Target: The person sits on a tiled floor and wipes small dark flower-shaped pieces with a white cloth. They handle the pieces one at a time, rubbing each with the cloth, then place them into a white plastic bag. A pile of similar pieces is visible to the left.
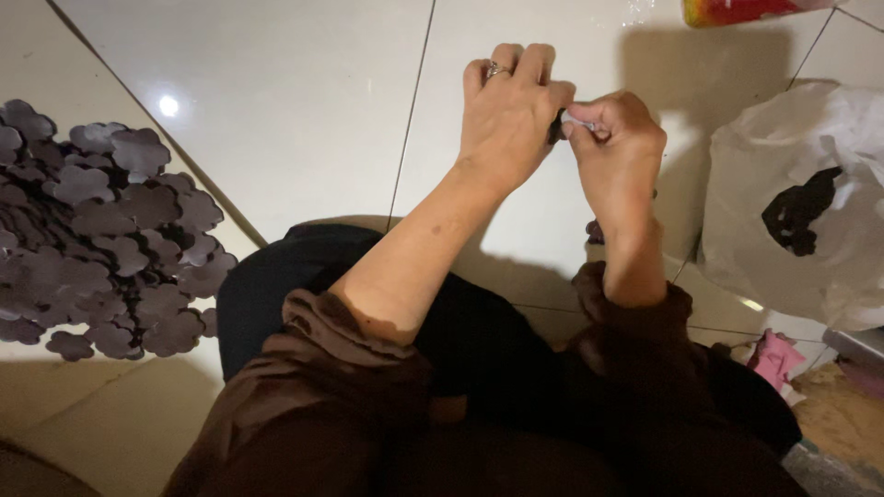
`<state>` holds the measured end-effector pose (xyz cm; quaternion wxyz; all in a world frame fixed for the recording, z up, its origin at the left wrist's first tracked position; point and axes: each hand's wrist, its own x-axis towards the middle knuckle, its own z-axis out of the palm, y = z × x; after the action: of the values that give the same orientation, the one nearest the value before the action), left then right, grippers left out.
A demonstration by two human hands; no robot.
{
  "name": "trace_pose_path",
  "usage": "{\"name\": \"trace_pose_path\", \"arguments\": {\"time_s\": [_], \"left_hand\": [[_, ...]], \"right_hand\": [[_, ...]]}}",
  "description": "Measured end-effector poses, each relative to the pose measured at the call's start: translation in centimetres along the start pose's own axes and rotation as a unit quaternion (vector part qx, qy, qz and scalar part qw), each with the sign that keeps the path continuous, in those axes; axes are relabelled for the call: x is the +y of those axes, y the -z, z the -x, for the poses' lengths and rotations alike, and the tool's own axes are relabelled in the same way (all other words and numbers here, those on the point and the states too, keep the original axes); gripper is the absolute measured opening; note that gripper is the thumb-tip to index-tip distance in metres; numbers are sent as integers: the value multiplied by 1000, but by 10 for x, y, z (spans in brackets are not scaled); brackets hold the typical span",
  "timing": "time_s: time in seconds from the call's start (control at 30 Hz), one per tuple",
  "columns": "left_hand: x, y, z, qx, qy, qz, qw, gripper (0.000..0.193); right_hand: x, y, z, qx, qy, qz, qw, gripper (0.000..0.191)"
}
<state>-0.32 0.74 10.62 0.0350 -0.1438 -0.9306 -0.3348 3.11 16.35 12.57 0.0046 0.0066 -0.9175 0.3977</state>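
Up close, a seated person's left hand [509, 110] and right hand [615, 143] meet above the centre of the frame, both pinching a small dark piece [556, 126] between fingertips, with a pale sliver at the right thumb; what it is cannot be told. Firm fingertip pressure with the wrists close together looks like the way to keep so small a part steady. A heap of dark flower-shaped cutouts [101, 230] lies at left on the glossy white tiled floor [295, 101]; a white plastic bag [810, 193] slumps at right.
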Motion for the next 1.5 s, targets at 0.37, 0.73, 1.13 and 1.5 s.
{"name": "trace_pose_path", "arguments": {"time_s": [0.37,0.73,1.13,1.5], "left_hand": [[3,-3,4,21,-21,20,999,9],[3,1,1,47,-24,-39,998,8],[3,1,1,33,-2,-43,999,12],[4,1,2,18,5,-42,999,7]], "right_hand": [[29,8,-22,72,67,23,995,14],[21,20,-10,26,-18,19,999,16],[8,18,6,-51,22,63,996,14],[8,10,6,-20,24,81,996,16]]}}
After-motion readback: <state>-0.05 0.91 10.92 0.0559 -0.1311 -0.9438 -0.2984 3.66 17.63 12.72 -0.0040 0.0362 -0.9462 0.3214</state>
